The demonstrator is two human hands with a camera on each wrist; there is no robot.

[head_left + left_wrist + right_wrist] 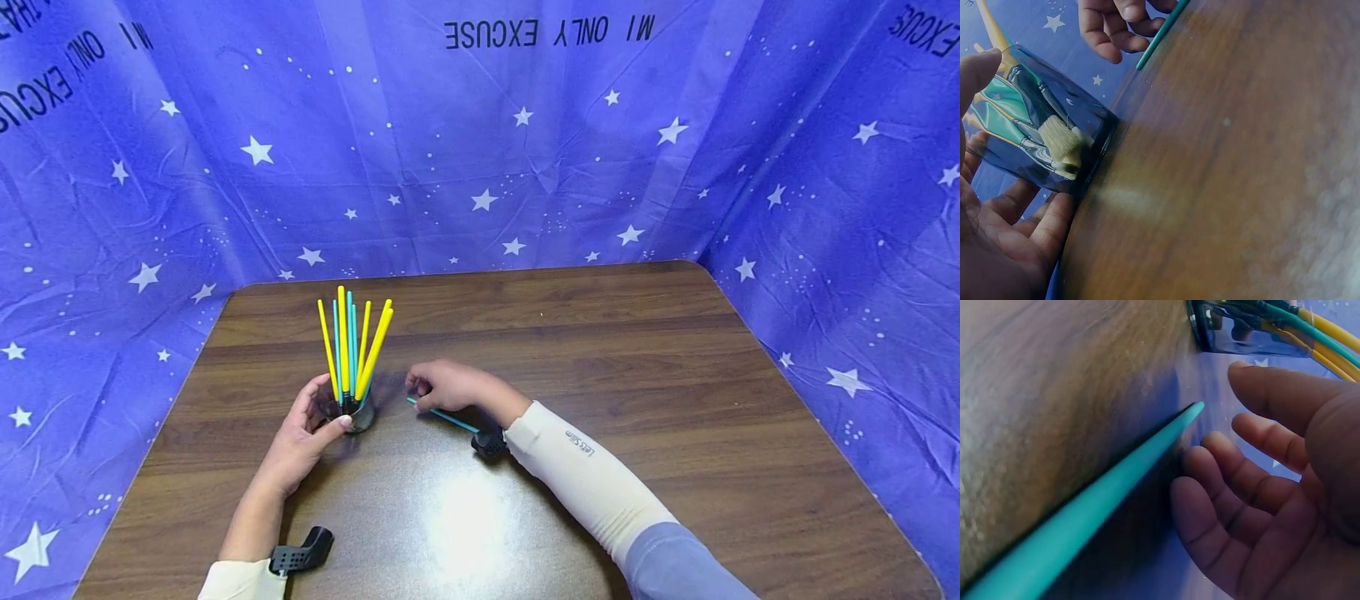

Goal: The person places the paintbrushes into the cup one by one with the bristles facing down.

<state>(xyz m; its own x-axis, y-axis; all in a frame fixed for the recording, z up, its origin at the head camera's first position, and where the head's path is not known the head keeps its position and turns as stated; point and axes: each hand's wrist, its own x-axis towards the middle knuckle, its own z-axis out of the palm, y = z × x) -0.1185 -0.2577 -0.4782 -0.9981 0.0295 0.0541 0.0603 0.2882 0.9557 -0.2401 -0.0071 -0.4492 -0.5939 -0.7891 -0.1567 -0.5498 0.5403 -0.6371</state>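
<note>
A clear cup (358, 414) stands on the brown table, holding several yellow and teal paintbrushes (352, 346) with handles up; their bristles show through its wall (1060, 144). My left hand (307, 429) grips the cup, thumb on one side and fingers on the other. A single teal brush (450, 418) lies flat on the table just right of the cup. My right hand (442, 385) hovers over its near end with fingers loosely curled. In the right wrist view the teal brush (1097, 506) lies beside the fingers (1235, 481), apart from them.
The wooden table (637, 375) has rounded far corners. A blue star-printed cloth (525, 150) hangs round its back and both sides. Bare tabletop lies to the right and in front of the hands.
</note>
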